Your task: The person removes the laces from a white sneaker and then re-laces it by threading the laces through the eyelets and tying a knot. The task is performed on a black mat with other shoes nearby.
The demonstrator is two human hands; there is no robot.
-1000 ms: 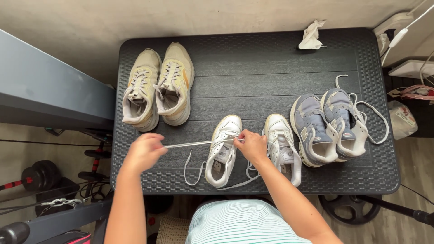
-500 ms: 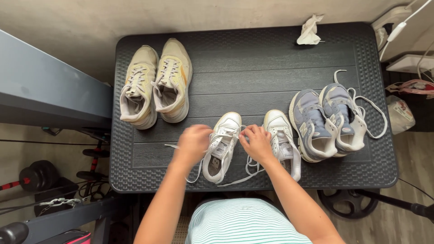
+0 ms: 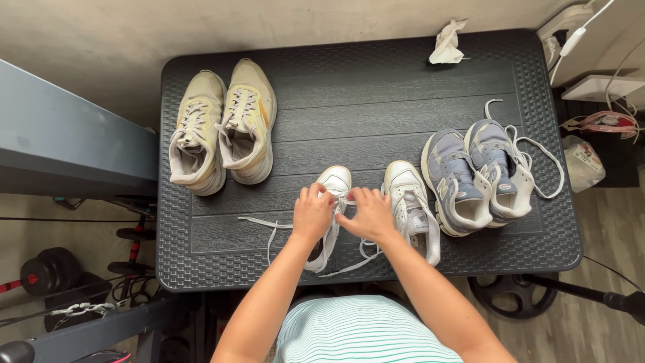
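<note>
The left hand (image 3: 312, 215) and the right hand (image 3: 368, 214) sit close together over a white sneaker (image 3: 330, 215), fingers curled and pinching its white lace (image 3: 269, 228) near the top eyelets. The lace's loose ends trail off to the left and toward the near edge of the black tabletop (image 3: 376, 101). This sneaker stands near the front middle of the tabletop, toe pointing away, with its white partner (image 3: 411, 205) just beside it on the right. Further right stands a blue-grey pair (image 3: 474, 175) with laces hanging loose. At the far left sits a beige pair (image 3: 222, 128), and a crumpled white tissue (image 3: 445, 42) lies at the back edge.
</note>
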